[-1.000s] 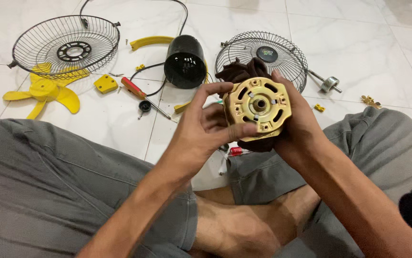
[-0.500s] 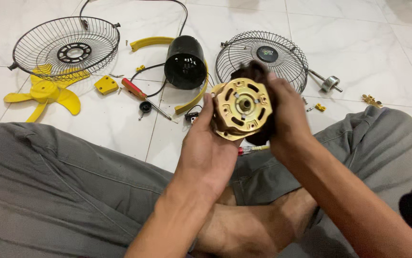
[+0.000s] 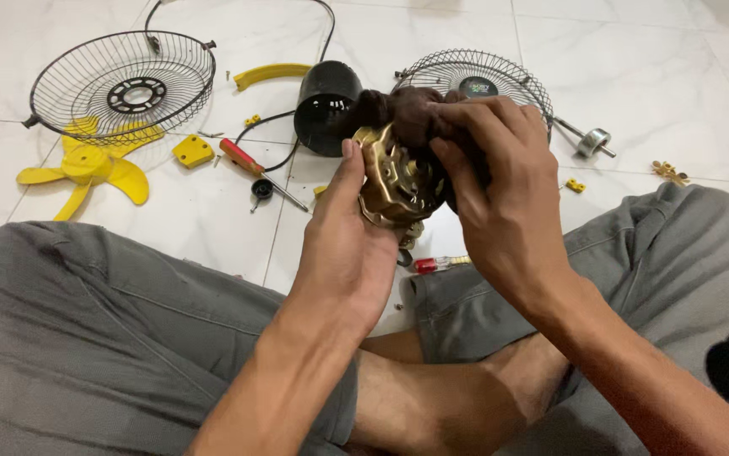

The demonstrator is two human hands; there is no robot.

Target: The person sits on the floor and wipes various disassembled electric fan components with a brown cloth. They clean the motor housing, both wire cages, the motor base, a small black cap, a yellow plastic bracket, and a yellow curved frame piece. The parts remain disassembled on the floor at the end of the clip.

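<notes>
A gold metal fan motor (image 3: 394,181) is held up over my crossed legs, tilted so its round face points left. My left hand (image 3: 348,245) supports it from below and the left, thumb along its rim. My right hand (image 3: 500,190) presses a dark brown cloth (image 3: 402,110) over the top and right side of the motor. The cloth drapes over the motor's upper edge and hides its back.
On the white tiled floor lie two wire fan guards (image 3: 124,80) (image 3: 478,80), a yellow fan blade (image 3: 86,165), a black motor cover (image 3: 324,105), a red-handled screwdriver (image 3: 250,165), yellow plastic parts (image 3: 191,150), a small red tool (image 3: 432,264) and a metal shaft piece (image 3: 592,139).
The motor has turned from facing me to facing left. My right hand moved from behind it to on top with the cloth. My left hand slid from the front to beneath.
</notes>
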